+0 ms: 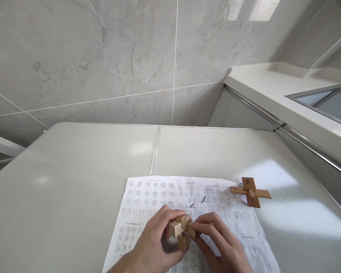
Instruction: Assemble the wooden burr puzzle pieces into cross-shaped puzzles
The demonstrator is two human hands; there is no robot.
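Both my hands grip a small wooden interlocking puzzle point(182, 229) of crossed light-wood bars, low in the middle of the view. My left hand point(152, 242) wraps around its left side, fingers closed. My right hand point(218, 242) pinches its right side with curled fingers. Under them lies a white instruction sheet point(159, 197) printed with many small diagrams. A second wooden cross-shaped puzzle point(251, 191) rests on the table to the right, touching the sheet's upper right corner, well apart from my hands.
The pale table point(74, 170) has a seam down its middle and ends at a grey tiled wall. A white counter point(272, 91) with a recessed sink point(326, 100) runs along the right side.
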